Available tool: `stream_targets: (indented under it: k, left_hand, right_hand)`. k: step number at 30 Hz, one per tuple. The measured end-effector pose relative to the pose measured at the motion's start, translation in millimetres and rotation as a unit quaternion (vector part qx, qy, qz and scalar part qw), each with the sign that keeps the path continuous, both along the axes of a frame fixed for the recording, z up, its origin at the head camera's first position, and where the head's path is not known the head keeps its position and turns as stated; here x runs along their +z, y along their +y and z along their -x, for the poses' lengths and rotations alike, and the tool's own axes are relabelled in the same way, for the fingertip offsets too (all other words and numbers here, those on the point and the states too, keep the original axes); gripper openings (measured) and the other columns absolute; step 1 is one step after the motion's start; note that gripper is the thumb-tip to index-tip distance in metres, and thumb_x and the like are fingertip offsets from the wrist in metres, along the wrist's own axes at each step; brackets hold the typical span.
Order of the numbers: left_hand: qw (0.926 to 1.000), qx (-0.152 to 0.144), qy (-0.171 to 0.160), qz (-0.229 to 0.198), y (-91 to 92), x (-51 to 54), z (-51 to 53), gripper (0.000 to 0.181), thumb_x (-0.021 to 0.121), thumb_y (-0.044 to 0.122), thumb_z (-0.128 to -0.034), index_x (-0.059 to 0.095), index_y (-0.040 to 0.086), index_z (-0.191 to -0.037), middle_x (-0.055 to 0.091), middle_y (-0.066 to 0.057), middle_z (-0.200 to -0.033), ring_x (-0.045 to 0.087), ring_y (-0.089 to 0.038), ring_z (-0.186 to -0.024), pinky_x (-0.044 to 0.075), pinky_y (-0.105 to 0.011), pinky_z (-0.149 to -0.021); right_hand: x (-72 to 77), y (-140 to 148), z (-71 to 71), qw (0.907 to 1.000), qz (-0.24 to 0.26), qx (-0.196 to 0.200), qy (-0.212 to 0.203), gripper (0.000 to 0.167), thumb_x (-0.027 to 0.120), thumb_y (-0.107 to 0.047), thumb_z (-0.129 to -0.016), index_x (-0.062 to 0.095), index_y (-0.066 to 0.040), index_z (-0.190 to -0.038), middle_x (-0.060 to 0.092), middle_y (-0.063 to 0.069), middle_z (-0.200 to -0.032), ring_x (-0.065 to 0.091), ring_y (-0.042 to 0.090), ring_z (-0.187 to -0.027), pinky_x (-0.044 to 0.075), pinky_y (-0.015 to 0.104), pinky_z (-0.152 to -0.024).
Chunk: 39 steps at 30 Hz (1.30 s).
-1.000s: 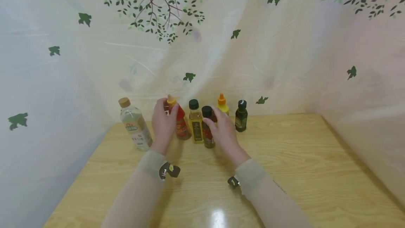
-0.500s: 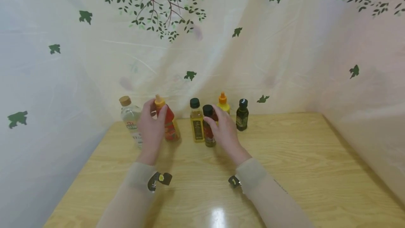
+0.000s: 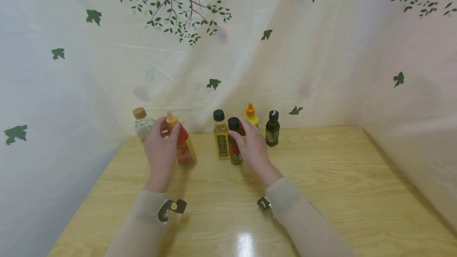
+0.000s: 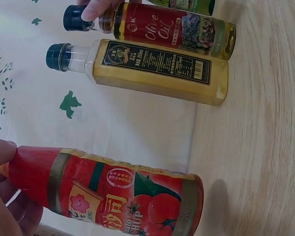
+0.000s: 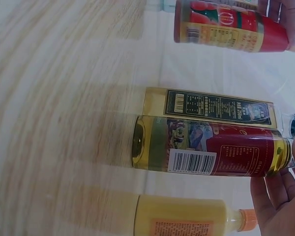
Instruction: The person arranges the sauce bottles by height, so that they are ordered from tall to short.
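The step in hand looks like handling two bottles at once, one per hand, at the far side of the pale wood-grain desk (image 3: pixel 339 177). The left hand (image 3: pixel 160 154) has its fingers clamped around the narrow upper part of the red, tapering plastic ketchup bottle with a yellow pointed cap (image 3: pixel 183 144), which leans a little to the left; whether its base touches the desk I cannot tell. This bottle is between the tall clear bottle with a tan cap (image 3: pixel 143 127), partly hidden behind the left hand, and the square bottle of golden oil with a dark green cap (image 3: pixel 222 142). The right hand (image 3: pixel 256 150) has its fingers clamped on the neck of the slim round olive oil bottle with a dark red label and black cap (image 3: pixel 235 150), upright, just right of the golden oil and slightly nearer. Beyond the right hand is the yellow bottle with an orange pointed cap (image 3: pixel 252 119); farther right stands the small dark green bottle with a black cap (image 3: pixel 272 132). The next move seems to call for a level ketchup base, room beside the tall clear bottle, and a light hold on the olive oil so it does not knock its neighbour.
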<state>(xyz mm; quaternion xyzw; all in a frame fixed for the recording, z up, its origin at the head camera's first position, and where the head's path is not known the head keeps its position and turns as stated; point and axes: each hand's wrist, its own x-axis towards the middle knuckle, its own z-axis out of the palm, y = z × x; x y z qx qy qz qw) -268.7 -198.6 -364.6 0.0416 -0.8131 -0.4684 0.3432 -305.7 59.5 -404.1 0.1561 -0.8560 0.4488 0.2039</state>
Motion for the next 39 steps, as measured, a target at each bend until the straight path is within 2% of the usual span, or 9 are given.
stream_targets:
  k: [8,18,31,39]
  left_hand:
    - [0.9996,0.014,-0.022,0.008,-4.1,-5.9,0.7,0.047,0.080,0.023,-0.1048,0.065,0.005,-0.145,0.075,-0.017,-0.133,0.071,-0.036,-0.120,0.058,-0.054,-0.106]
    - [0.9991,0.026,-0.033,0.006,-6.3,-11.6,0.4,0.047,0.081,0.023,-0.1038,0.066,0.005,-0.144,0.076,-0.015,-0.131,0.072,-0.036,-0.120,0.058,-0.054,-0.105]
    - [0.9988,0.038,-0.012,0.028,-7.0,-17.0,3.1,0.045,0.083,0.021,-0.1026,0.068,0.004,-0.142,0.077,-0.016,-0.130,0.075,-0.037,-0.116,0.059,-0.054,-0.103]
    - [0.9970,0.056,-0.021,0.049,-8.2,-18.5,6.6,0.045,0.081,0.026,-0.1041,0.068,0.005,-0.141,0.077,-0.016,-0.131,0.075,-0.038,-0.116,0.057,-0.055,-0.104]
  right_hand:
    - [-0.6,-1,0.4,1.0000,0.003,-0.001,-0.004,0.047,0.073,-0.031,-0.109,0.062,-0.012,-0.151,0.072,0.011,-0.132,0.069,0.031,-0.119,0.057,0.051,-0.104]
    - [-0.5,0,-0.4,0.9999,-0.002,-0.007,-0.012,0.052,0.072,-0.034,-0.109,0.060,-0.010,-0.154,0.071,0.013,-0.138,0.067,0.033,-0.124,0.056,0.053,-0.107]
    - [0.6,-1,0.1,0.9999,0.001,0.001,-0.013,0.049,0.070,-0.034,-0.111,0.060,-0.012,-0.153,0.070,0.011,-0.137,0.067,0.032,-0.124,0.055,0.053,-0.107]
    - [0.0,0,0.4,0.9999,0.004,0.000,-0.015,0.049,0.070,-0.034,-0.111,0.060,-0.012,-0.154,0.069,0.011,-0.140,0.065,0.032,-0.127,0.054,0.053,-0.110]
